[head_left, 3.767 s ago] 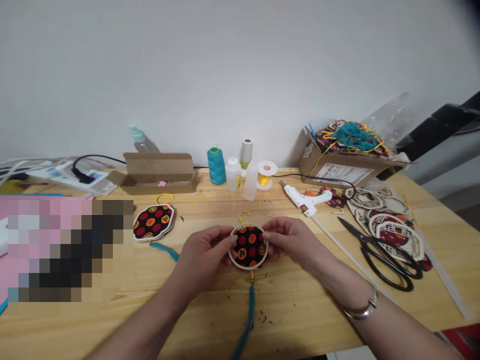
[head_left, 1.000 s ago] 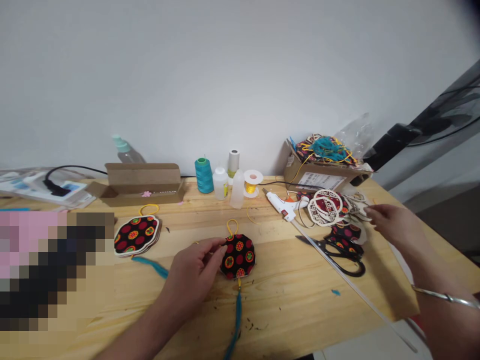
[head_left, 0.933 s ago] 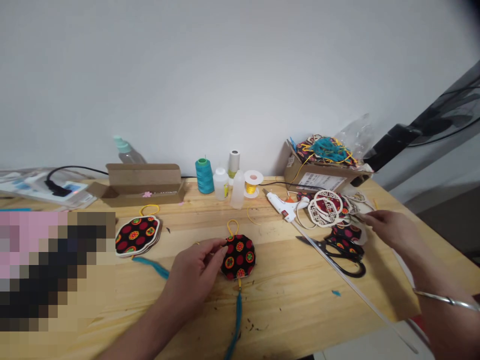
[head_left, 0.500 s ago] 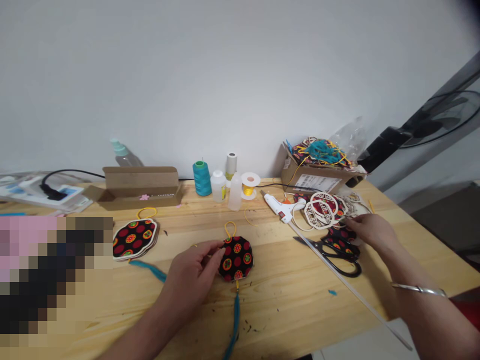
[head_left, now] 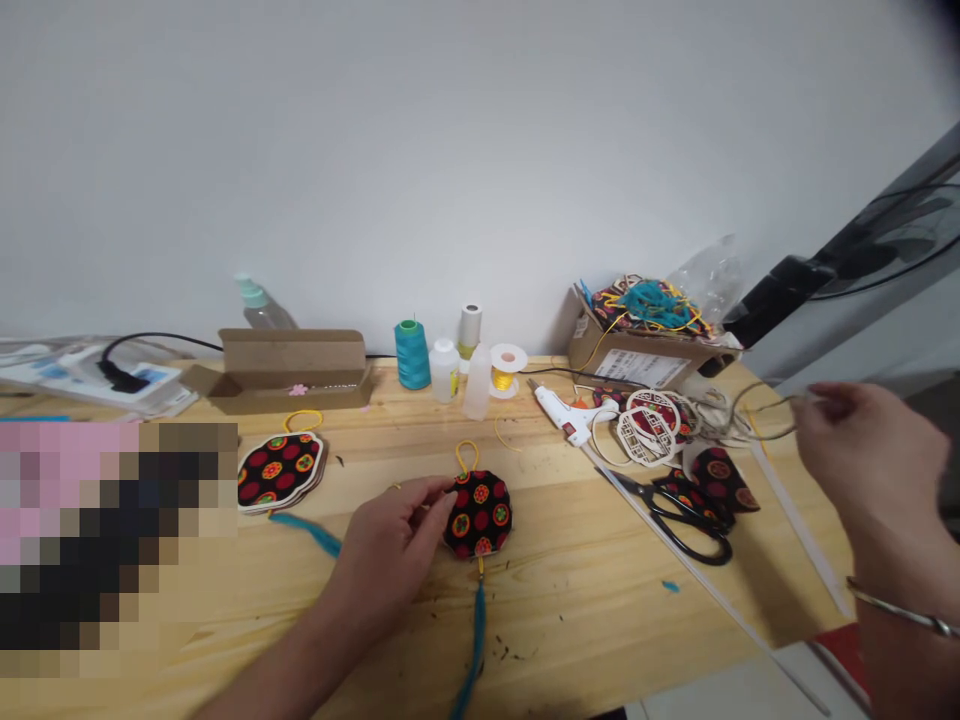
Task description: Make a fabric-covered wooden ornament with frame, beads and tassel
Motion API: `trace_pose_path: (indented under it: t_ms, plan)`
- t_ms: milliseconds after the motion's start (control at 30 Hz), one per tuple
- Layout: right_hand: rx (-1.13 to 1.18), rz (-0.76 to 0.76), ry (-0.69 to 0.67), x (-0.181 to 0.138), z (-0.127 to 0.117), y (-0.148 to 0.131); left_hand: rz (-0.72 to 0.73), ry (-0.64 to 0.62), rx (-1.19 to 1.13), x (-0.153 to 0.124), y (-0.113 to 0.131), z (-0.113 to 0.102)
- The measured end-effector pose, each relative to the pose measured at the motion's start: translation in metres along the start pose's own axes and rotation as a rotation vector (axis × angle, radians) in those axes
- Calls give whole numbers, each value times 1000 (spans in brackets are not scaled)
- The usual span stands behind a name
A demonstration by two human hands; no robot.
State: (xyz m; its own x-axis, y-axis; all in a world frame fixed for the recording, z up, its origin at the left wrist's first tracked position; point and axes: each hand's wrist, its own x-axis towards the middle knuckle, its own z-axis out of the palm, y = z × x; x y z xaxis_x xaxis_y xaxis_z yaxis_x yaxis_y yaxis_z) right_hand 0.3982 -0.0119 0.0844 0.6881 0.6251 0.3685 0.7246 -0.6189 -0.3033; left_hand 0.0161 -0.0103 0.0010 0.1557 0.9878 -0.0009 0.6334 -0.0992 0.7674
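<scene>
Two pinches: the left hand has thumb and forefinger together on the upper-left edge of a cloth patch; the right hand, blurred, seems to pinch a thin hoop.
Patch: on the table, just right of the left fingertips, its yellow loop beyond them and teal tassel trailing nearer.
Hoop: left of the right fingertips; best held lightly by the rim, since squeezing could probably bend it, and raised well clear of the heap.
Left fingertips: light pressure should keep the patch from sliding.
Wooden frames: heaped left of the right fingers; a likely snag.
Scissors: between the two hands' fingers, with a long rod beside, both obstructing any low path.
Glue gun: beyond the left fingertips, rightward.
Carton: beyond the frames, leftward of the right fingers.
</scene>
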Motion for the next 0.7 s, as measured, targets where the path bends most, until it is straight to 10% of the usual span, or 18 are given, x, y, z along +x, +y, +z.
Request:
trace_pose_path:
  t_ms: [200,467,700]
  plan:
    - [295,-279,169,-47,-23,-40,-44,-26,-151,0,1,0]
    - [1052,-323,-772,-126,38,-109,-253,-166,-715,2,1,-3]
    - [1032,-376,-858,-149,60,-123,-264,-218,-752,3,2,-2]
